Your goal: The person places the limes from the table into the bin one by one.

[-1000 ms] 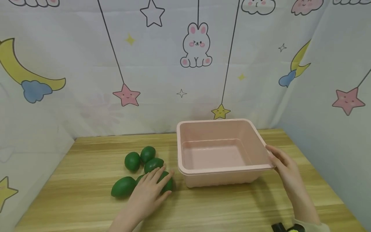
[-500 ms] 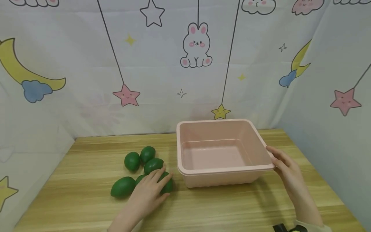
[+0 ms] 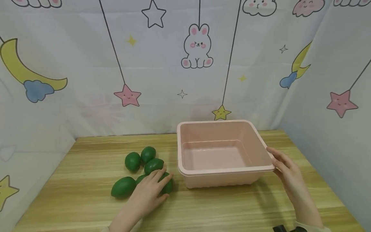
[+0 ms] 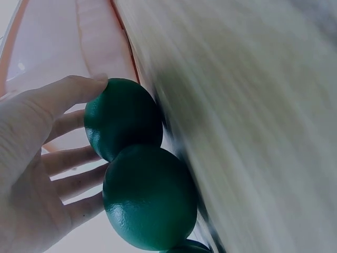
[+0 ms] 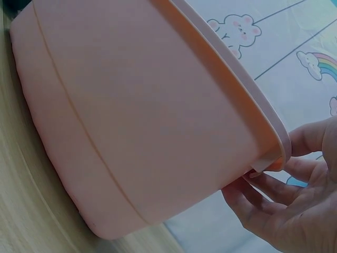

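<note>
Several smooth, dark green, oval fruits sit on the table left of a pink plastic basin (image 3: 223, 178); their exact kind is unclear. My left hand (image 3: 147, 192) lies over the nearer fruits. In the left wrist view, its thumb touches the edge of one green fruit (image 4: 124, 116), with the fingers behind on the other side. A second green fruit (image 4: 150, 197) rests against that one, close to the fingers. At the basin's right front corner my right hand (image 3: 290, 177) grips the rim, thumb above and fingers beneath, as the right wrist view (image 5: 295, 195) shows.
Left of the hand lies a green fruit (image 3: 123, 187) with a pointed end. Behind it are more green fruits (image 3: 132, 161). The wooden table (image 3: 220, 209) meets a white cloth backdrop (image 3: 156, 64) printed with stars, moons and a rabbit.
My left thumb has drawn slightly inward toward the fruit. The right hand keeps its hold on the rim, and the fruits and basin stay put; the head view shifts slightly.
</note>
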{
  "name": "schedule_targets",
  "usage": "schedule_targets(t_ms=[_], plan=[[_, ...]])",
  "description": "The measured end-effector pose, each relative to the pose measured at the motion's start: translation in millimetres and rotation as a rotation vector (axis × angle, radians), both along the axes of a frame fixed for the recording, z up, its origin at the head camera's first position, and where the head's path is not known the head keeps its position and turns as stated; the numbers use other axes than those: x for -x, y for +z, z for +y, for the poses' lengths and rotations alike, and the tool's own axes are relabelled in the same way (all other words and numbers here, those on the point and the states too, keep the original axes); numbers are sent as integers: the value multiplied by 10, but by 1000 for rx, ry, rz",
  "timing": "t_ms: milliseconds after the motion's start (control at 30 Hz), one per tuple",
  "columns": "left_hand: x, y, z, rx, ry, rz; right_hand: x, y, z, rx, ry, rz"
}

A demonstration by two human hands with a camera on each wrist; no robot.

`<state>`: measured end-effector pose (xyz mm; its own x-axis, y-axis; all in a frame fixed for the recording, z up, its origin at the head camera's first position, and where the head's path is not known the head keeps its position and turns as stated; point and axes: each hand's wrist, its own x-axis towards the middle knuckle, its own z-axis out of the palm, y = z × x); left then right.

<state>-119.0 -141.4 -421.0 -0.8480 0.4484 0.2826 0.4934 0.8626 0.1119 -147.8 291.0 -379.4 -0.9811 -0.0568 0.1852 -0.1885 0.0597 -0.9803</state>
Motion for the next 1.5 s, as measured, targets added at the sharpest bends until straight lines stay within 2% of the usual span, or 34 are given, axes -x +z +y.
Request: schedule_targets(t_ms=[600, 1100, 1500], plan=[[39, 15, 42, 3, -35, -35, 6, 2, 0, 18, -10, -33], [49, 43, 101, 13, -12, -59, -1, 0, -14, 0, -30, -28], [93, 41, 114, 22, -28, -47, 0, -10, -14, 33, -41, -46]])
